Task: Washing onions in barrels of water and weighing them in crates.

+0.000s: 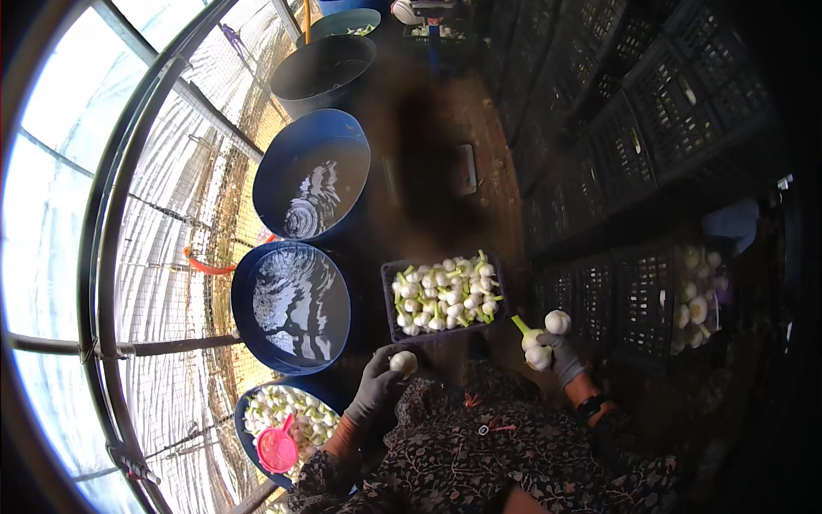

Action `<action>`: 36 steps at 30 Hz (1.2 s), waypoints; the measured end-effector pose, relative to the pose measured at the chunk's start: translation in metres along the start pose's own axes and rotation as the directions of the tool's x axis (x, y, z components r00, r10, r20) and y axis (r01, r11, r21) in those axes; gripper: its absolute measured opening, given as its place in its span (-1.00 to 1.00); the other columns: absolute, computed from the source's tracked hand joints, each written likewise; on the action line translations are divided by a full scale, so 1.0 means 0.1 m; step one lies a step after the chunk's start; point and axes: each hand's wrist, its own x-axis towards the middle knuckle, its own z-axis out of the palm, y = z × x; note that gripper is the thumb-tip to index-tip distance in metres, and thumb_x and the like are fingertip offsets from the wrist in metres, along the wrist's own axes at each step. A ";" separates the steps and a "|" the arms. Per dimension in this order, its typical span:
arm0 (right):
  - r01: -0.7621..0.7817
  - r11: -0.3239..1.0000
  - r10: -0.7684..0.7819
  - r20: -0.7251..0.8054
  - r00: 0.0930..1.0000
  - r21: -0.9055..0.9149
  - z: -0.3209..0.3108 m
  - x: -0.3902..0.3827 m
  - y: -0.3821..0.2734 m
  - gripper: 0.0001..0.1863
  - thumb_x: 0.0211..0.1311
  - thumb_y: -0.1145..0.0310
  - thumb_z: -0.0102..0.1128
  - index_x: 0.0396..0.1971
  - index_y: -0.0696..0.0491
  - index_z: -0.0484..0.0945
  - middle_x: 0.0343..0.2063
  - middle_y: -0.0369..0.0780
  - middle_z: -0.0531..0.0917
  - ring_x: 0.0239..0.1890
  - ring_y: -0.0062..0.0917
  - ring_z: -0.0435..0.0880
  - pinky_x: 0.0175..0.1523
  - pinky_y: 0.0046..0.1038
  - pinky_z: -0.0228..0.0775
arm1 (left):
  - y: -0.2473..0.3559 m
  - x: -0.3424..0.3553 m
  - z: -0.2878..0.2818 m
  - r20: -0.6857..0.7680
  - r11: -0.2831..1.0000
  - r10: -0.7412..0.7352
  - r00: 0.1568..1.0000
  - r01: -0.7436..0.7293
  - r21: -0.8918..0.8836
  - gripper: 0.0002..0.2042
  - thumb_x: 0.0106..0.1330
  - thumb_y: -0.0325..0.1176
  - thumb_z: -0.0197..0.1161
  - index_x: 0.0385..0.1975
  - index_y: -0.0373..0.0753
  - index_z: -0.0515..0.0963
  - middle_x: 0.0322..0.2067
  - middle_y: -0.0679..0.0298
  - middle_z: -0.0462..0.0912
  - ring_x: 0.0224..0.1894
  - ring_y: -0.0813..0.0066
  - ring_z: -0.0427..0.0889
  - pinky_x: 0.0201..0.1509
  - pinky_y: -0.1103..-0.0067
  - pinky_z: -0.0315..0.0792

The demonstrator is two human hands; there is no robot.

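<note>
My left hand [375, 382], in a grey glove, is closed around a white garlic bulb [403, 363]. On the right, my gloved right hand [566, 360] grips white garlic bulbs [538, 356]; one of them has a green stem pointing up to the left, and another round bulb [557, 322] sits at the fingertips. Ahead of me, between and beyond both hands, stands a dark plastic crate [388, 295] heaped with garlic bulbs [441, 291] on short green stems. Neither hand touches the crate.
Blue tubs of water [242, 313] line the left side. Nearer me, a tub of garlic [312, 415] carries a pink long-handled scoop [277, 449]. Stacked black crates [676, 103] wall off the right, with a garlic-filled crate [634, 300] low down.
</note>
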 end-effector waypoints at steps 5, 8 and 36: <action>-0.011 1.000 0.011 0.039 0.999 0.014 -0.17 0.07 0.05 -0.69 0.03 0.34 0.23 -0.27 0.24 0.49 -0.50 -0.24 0.56 -0.58 -0.53 0.54 -0.46 -0.58 0.42 | -0.25 -0.23 -0.24 -0.114 0.948 0.227 0.967 -0.193 0.252 -0.53 0.02 -0.34 0.20 0.00 -0.33 0.41 0.16 0.15 0.24 0.14 0.38 0.37 0.09 0.51 0.41; 0.019 1.000 -0.020 0.043 0.999 0.022 0.02 -0.09 -0.10 -0.68 0.03 0.34 0.22 -0.27 0.26 0.47 -0.52 -0.24 0.55 -0.59 -0.52 0.53 -0.48 -0.59 0.41 | -0.52 -0.30 -0.46 -0.239 0.806 0.428 0.871 -0.249 0.538 -0.55 0.02 -0.33 0.21 -0.04 -0.33 0.41 0.03 0.16 0.34 0.01 0.40 0.46 0.03 0.52 0.44; 0.088 0.971 -0.075 0.069 0.995 -0.222 -0.11 0.28 -0.54 -0.71 0.01 0.40 0.24 -0.26 0.19 0.47 -0.46 -0.25 0.56 -0.55 -0.50 0.56 -0.43 -0.47 0.48 | -1.99 -1.61 0.03 -0.669 0.666 -0.019 0.743 -0.490 -0.563 -0.83 0.26 -0.41 -0.03 -0.19 -0.28 0.39 -0.38 0.16 0.47 -0.36 0.37 0.50 -0.23 0.42 0.51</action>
